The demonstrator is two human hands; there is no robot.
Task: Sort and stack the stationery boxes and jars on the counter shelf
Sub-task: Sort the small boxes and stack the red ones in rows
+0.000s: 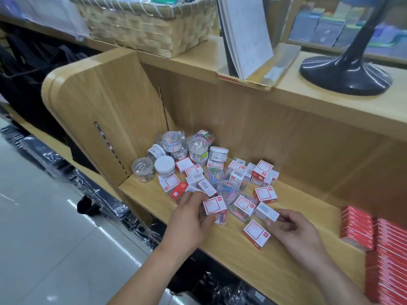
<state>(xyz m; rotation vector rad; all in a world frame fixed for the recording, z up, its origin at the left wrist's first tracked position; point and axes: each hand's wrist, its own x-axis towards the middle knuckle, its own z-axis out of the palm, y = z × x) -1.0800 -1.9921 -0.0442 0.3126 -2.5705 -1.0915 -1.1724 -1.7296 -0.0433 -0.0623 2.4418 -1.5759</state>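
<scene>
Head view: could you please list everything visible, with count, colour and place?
boxes: roughly twenty, red-white, scattered mid-shelf
jars: about ten, clear, shelf's left rear and among boxes
packs: many, red, stacked at shelf's right end
shelf: one, light wood, below counter
basket: one, tan, counter top left
booklet: one, white, propped on counter
stand: one, black, counter right
left grip: one, bare, holds a box
right grip: one, bare, pinches a second box

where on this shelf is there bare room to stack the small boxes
Widest bare patch: the shelf between the scattered small boxes and the red box stacks at right. A smaller patch lies at the front edge between the left hand and right hand. The left back corner is crowded with jars.
</scene>
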